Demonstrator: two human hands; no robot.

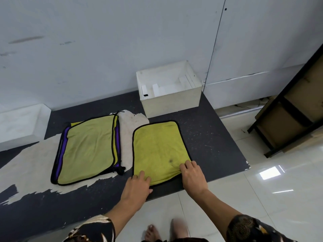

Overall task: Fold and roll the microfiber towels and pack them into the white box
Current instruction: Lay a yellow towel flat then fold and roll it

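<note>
A yellow-green microfiber towel (158,147) with black edging lies spread flat on the dark low table (209,137). My left hand (139,186) rests on its near left corner, fingers on the cloth and thumb at the edge. My right hand (193,173) lies on the near right corner with fingers extended over the fabric. To the left sits a stack of yellow-green and purple towels (89,149), untouched. The white box (170,89) stands open at the table's far edge, with white inserts inside.
A wall rises right behind the table. A white block (22,123) sits at the far left. A dark-framed shelf unit (295,109) stands on the tiled floor to the right. My bare feet (164,231) are on the tiles below.
</note>
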